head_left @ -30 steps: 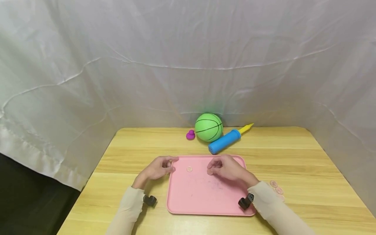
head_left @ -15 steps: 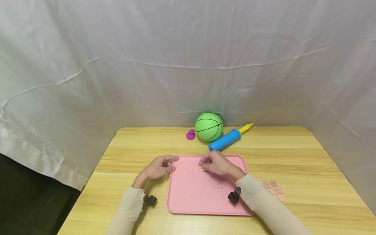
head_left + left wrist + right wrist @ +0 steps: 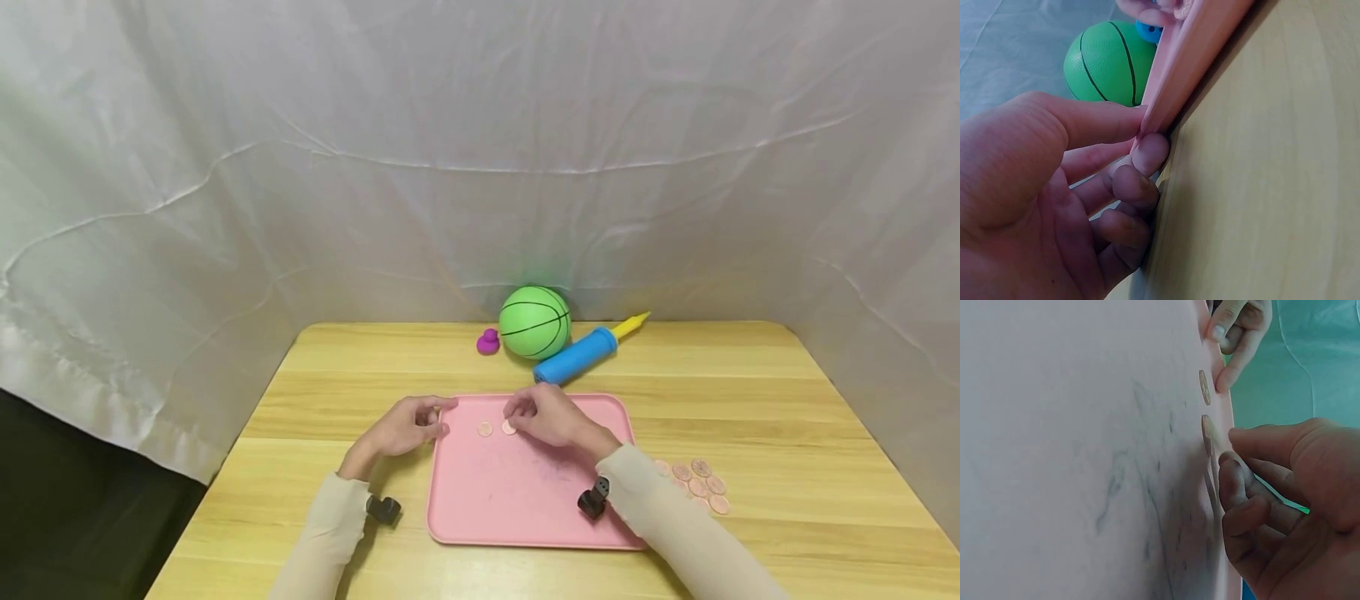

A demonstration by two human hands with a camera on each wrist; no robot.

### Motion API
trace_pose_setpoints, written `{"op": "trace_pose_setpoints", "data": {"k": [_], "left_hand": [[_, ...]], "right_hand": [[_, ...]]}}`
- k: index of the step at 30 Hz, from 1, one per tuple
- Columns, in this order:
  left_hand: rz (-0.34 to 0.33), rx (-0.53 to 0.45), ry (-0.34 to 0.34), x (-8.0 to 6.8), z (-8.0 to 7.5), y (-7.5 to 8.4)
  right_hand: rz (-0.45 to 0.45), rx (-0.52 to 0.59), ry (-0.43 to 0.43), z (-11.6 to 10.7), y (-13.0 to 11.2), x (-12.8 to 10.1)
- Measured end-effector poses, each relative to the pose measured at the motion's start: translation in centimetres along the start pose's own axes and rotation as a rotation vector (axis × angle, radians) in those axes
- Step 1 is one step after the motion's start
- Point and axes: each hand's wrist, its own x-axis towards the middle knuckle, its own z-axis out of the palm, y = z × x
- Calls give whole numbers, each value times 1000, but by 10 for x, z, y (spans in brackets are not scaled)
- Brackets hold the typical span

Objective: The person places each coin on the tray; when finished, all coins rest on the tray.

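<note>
My left hand grips the left rim of a pink tray near its far corner; the left wrist view shows thumb and fingertips on both sides of that rim. Inside the tray lies one copper-coloured coin. Just right of it is a second coin, at the fingertips of my right hand. In the right wrist view this second coin is seen nearly edge-on, close to the thumb and curled forefinger. The fingers partly hide it.
Several more coins lie on the wooden table beside my right sleeve, partly covered by it. Behind the tray are a purple toy duck, a green ball and a blue hand pump. A grey curtain surrounds the table.
My right hand has moved left across the tray with the second coin, bringing it beside the first one. More of the coins on the table now show. My left hand has stayed in place.
</note>
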Motion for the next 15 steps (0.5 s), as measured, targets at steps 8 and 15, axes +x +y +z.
{"op": "trace_pose_setpoints", "data": {"k": [8,15], "left_hand": [[-7,1,-2,-1,0,3],[-9,-7,-3,-1,0,2]], "right_hand": [[-21,-8,60,-10,-6,-12],[9,19,80,-31,-7,-31]]}}
